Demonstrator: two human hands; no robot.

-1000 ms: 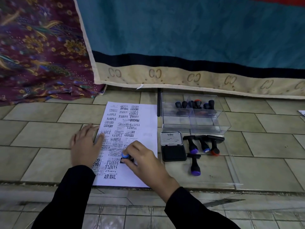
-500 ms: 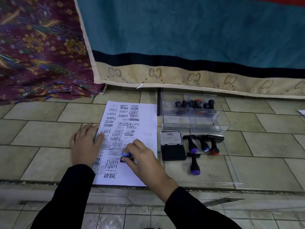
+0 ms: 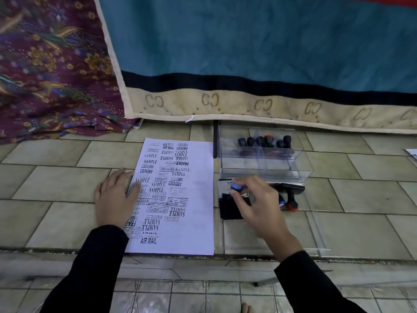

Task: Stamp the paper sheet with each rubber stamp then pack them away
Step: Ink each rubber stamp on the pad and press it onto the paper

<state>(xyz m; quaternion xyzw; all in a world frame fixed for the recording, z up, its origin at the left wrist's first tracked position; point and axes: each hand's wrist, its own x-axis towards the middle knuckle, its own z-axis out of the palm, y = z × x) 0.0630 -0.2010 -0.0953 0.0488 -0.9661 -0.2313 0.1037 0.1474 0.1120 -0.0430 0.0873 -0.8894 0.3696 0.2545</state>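
My right hand (image 3: 257, 206) has just left the paper sheet (image 3: 198, 222). A moment ago it was pushing the blue-topped stamp (image 3: 237, 187) down on the near part of the paper. Now it is off to the right of the paper, over the black ink pad (image 3: 229, 210). My fingers pinch the stamp near its top. The hand is blurry, so I cannot tell if the stamp touches the pad.

My left hand (image 3: 115, 199) has not moved. It lies flat, fingers spread, on the left edge of the paper and holds it down. The paper lies on the floor tiles, full of black words.

Right of the paper, past the pad, some loose stamps (image 3: 291, 196) lie on the floor. Right of the paper's far end is the clear box (image 3: 243, 164), with other stamps standing in it.

I think that print is done. This stamp now gets more ink or goes in the box. The loose ones are not packed yet.
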